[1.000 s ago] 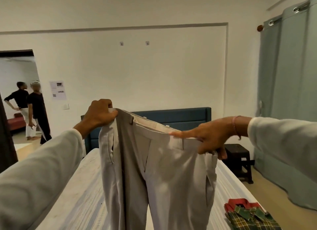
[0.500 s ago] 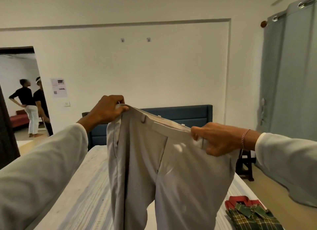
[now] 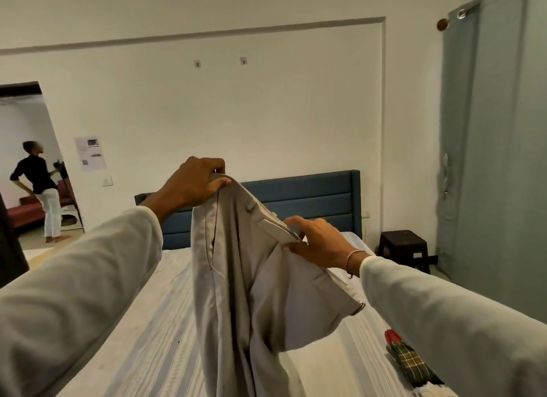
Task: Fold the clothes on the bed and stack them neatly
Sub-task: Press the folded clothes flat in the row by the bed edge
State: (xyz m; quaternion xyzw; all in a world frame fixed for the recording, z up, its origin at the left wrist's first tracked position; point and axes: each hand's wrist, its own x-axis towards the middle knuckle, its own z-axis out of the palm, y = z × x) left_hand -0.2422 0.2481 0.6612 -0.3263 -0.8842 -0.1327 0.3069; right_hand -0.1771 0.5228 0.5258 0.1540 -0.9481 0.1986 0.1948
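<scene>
Now | left hand (image 3: pixel 194 183) grips trousers (image 3: pixel 236 278) waistband, held up | right hand (image 3: pixel 318 242) pinches waistband lower | over bed (image 3: pixel 148 337)

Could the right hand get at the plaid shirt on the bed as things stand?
Probably not at once: the right hand is pinching the trousers at the waistband. The plaid shirt lies uncovered on the bed below that arm, so letting go would free the way.

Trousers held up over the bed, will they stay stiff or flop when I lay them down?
Likely floppy: the trousers hang in loose folds below both hands. Probably light, since the left hand and right hand just pinch the waistband.
</scene>
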